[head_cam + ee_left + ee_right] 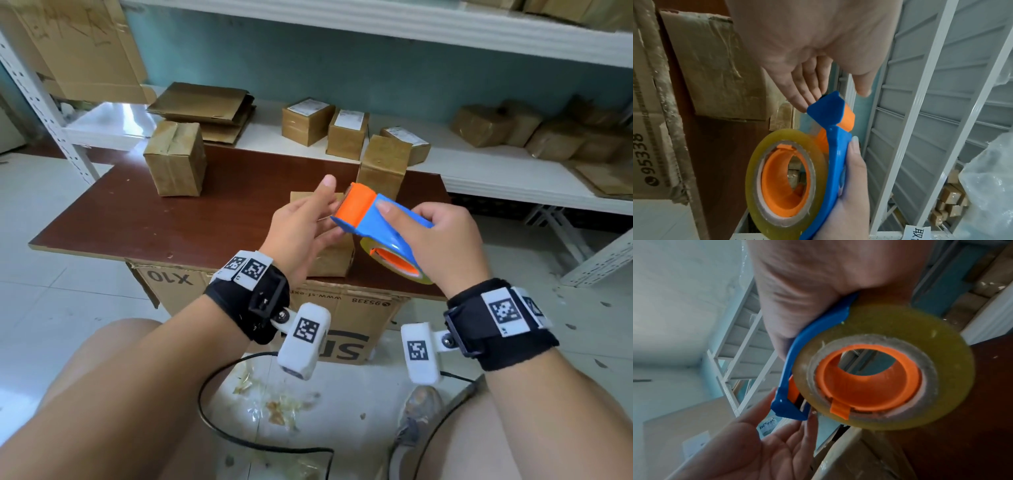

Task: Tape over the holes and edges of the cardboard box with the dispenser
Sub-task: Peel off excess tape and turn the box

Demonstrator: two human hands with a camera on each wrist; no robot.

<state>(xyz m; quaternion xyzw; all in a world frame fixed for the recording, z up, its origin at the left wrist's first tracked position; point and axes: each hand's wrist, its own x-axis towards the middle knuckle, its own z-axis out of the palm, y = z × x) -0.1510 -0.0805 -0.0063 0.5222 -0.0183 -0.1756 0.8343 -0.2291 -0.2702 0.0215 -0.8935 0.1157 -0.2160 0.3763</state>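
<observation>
A taped box [176,159] stands near the desk's [120,219] far left corner. The left hand [301,229], fingers straight and relaxed, touches the orange front end of the tape dispenser [373,219]. The right hand [442,240] grasps the dispenser's blue handle above the desk's near edge. The cardboard box [334,257] sits beneath both hands, at the near edge.
</observation>
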